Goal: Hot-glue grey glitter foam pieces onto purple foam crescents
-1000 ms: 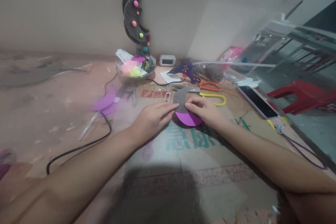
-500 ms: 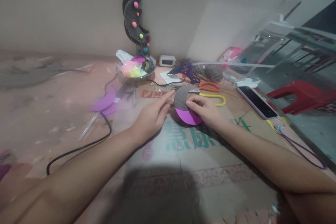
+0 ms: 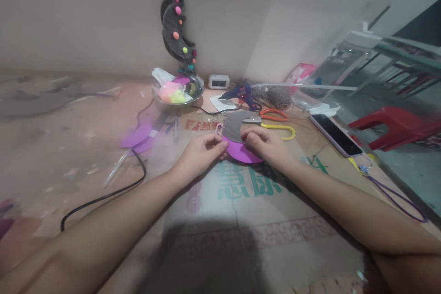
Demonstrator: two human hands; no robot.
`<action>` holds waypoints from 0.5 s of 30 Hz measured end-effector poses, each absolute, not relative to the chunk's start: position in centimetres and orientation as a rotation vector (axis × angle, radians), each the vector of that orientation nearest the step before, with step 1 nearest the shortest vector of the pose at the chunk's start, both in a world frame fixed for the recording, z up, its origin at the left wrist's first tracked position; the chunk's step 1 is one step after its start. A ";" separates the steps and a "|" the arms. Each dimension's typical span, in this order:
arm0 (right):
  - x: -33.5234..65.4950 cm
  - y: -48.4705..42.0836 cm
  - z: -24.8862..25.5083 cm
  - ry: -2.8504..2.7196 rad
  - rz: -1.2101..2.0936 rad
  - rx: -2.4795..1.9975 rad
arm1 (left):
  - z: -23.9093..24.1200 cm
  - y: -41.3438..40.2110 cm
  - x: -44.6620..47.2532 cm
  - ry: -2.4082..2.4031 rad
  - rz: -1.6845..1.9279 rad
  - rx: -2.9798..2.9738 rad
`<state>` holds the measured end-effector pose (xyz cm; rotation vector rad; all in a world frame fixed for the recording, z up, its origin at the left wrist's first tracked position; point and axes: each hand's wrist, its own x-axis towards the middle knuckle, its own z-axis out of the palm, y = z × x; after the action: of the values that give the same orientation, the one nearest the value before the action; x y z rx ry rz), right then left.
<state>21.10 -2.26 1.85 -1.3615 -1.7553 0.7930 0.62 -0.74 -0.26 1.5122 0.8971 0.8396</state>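
Note:
Both hands are at a rounded piece made of a grey, ribbed crescent (image 3: 233,125) over a bright purple sheet (image 3: 243,153). My left hand (image 3: 205,152) is closed in a pinch at the purple sheet's left edge. Its thumb lies on top, and the other fingers are partly hidden. At the right, my right hand (image 3: 263,146) has its thumb and fingers pressed together where the grey part meets the purple. A metal tool with orange and yellow handles (image 3: 279,128) lies just behind the right hand. Close to the left fingertips is a small pink loop (image 3: 218,128).
Printed cardboard (image 3: 220,234) covers the table's middle. Behind stand a hot glue gun (image 3: 243,94), grey yarn (image 3: 279,97), a small clock (image 3: 219,81) and a metal bowl (image 3: 177,101). A phone (image 3: 336,134) lies right; purple pieces (image 3: 138,138) and a black cable (image 3: 103,196) lie left.
My left fingers have moved down from beside the grey crescent to the purple edge and closed there. The piece has shifted slightly left, and my right fingers have curled lower on it.

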 end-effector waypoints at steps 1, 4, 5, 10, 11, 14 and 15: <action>21.2 -2.2 1.9 -1.774 0.809 -1.382 | -0.2 -0.7 0.6 0.899 0.849 1.504; 21.3 -2.1 1.8 -1.816 0.818 -1.409 | -0.1 -0.6 0.5 0.905 0.862 1.474; 21.4 -2.1 1.7 -1.815 0.822 -1.403 | -0.1 -0.6 0.5 0.902 0.867 1.466; 21.3 -2.1 1.7 -1.764 0.851 -1.376 | -0.1 -0.7 0.5 0.877 0.868 1.475; 21.3 -2.1 1.8 -1.758 0.858 -1.379 | -0.1 -0.7 0.5 0.873 0.867 1.471; 21.2 -2.0 1.8 -1.735 0.863 -1.394 | 0.0 -0.7 0.5 0.862 0.876 1.452; 21.2 -2.0 1.8 -1.728 0.863 -1.404 | 0.0 -0.7 0.5 0.861 0.879 1.449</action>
<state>21.21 -2.02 1.83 -1.4037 -1.7283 0.8625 0.53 -0.72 -0.02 1.4485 0.8608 0.8792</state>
